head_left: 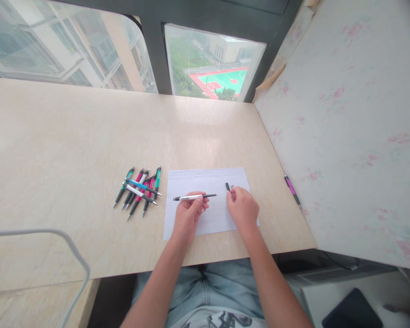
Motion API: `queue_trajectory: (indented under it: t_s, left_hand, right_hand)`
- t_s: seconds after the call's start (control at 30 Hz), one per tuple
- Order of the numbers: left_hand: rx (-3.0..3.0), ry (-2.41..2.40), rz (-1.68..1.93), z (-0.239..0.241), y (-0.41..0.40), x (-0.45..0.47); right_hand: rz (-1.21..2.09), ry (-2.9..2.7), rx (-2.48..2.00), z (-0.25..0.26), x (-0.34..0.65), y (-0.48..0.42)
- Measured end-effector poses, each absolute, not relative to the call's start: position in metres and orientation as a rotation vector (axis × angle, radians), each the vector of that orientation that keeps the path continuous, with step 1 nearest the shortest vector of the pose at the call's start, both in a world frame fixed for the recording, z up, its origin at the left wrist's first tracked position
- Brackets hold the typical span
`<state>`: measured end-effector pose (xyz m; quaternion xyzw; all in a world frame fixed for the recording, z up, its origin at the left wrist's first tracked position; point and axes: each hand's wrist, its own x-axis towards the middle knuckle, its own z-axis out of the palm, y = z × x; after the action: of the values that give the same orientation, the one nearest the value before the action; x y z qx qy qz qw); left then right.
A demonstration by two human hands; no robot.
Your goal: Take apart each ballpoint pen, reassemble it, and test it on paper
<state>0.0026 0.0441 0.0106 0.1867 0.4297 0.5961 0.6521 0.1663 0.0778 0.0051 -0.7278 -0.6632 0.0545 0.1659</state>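
A slim pen with a white barrel and black ends (190, 197) lies nearly level above the middle of the white paper sheet (215, 223), its thin dark end pointing to three o'clock. The left hand (187, 218) holds it, thumb pressed over the barrel against curled fingers, with no visible slack. Just beyond that thin end, at two o'clock and apart from it, a short black stick-like piece (227, 186) stands out of the right hand (244, 207), pinched between thumb and forefinger; whether anything else sits in that fist I cannot tell. Good handling here probably means a light pinch, the thin end kept free of sideways pressure, and both hands low over the sheet. A crossed pile of coloured pens (141, 185) lies at nine o'clock on the cream stone-patterned desk (71, 150), a purple-and-black pen (289, 184) at three by the wall (355, 150).
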Motion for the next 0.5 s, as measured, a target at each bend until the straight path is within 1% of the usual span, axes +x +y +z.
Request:
queue_trajectory:
  t_s: [0.17,0.27,0.33,0.5]
  left_hand:
    - [0.425,0.980,1.350,0.009,0.044,0.003]
    - [0.428,0.984,1.345,0.009,0.044,0.003]
    - [0.432,0.988,1.339,0.010,0.044,0.003]
    - [0.463,0.980,1.311,0.012,0.043,0.003]
  right_hand:
    - [0.204,-1.847,-2.032,0.010,0.171,0.070]
    - [0.312,-1.805,-1.932,0.015,0.173,0.063]
    - [0.474,-1.743,-1.814,0.019,0.173,0.057]
    - [1.038,-1.427,-1.511,0.020,0.163,0.048]
